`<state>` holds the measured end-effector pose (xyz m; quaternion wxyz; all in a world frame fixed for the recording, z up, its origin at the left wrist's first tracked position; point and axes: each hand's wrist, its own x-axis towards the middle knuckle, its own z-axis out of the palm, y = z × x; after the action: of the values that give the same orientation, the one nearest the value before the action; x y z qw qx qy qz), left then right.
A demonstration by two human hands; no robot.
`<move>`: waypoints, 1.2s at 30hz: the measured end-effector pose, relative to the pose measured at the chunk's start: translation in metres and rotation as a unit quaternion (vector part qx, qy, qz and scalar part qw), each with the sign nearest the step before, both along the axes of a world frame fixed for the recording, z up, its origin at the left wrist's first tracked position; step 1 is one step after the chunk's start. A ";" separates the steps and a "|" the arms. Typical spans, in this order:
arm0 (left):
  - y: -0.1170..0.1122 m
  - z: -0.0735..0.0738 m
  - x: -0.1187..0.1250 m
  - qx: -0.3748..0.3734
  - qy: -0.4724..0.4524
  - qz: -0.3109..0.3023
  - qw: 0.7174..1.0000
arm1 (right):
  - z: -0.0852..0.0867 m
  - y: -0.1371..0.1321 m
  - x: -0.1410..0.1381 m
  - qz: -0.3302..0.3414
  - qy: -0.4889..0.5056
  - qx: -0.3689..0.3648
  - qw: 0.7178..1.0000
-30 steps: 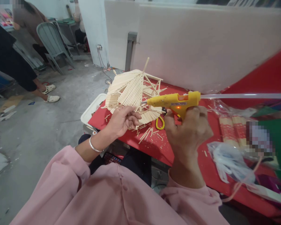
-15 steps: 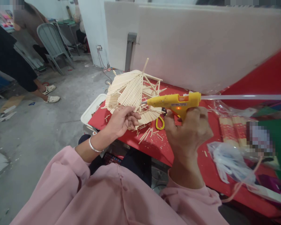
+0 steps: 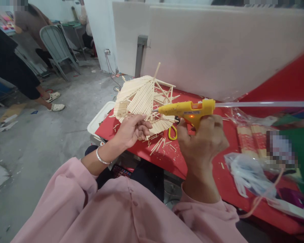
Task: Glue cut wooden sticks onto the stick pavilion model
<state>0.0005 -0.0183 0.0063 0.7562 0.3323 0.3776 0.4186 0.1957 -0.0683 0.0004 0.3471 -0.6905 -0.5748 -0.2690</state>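
A model built of thin pale wooden sticks (image 3: pixel 142 98) stands tilted on the red table (image 3: pixel 172 158). My left hand (image 3: pixel 131 130) is closed on its lower edge and holds it up. My right hand (image 3: pixel 202 141) grips a yellow hot glue gun (image 3: pixel 190 110) by the handle. The gun's metal nozzle points left and touches the sticks near the model's middle. A long clear glue stick (image 3: pixel 263 104) juts out of the gun's back to the right.
Loose stick offcuts and yellow-handled scissors (image 3: pixel 172 132) lie on the table under the gun. Clear plastic bags (image 3: pixel 245 172) and stick bundles (image 3: pixel 250 140) lie to the right. A white tray (image 3: pixel 100 116) sits at the table's left end. Another person's legs (image 3: pixel 44 96) and a grey chair (image 3: pixel 55 44) are at the far left.
The glue gun and my right hand have shifted slightly to the left, toward the stick model. My left hand and the model have stayed in place.
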 end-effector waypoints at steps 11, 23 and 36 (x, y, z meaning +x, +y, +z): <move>0.001 -0.003 -0.001 0.010 -0.008 -0.001 1.000 | 0.000 -0.001 -0.001 0.001 0.013 -0.013 1.000; 0.001 -0.002 0.000 0.014 -0.014 -0.001 1.000 | -0.002 -0.005 -0.001 -0.004 0.016 -0.011 1.000; 0.001 0.002 0.001 -0.013 -0.030 0.010 0.999 | -0.012 -0.001 0.001 0.016 -0.037 0.030 0.999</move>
<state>0.0018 -0.0169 0.0082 0.7675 0.3059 0.3630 0.4308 0.1963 -0.0697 -0.0113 0.3503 -0.6606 -0.5896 -0.3055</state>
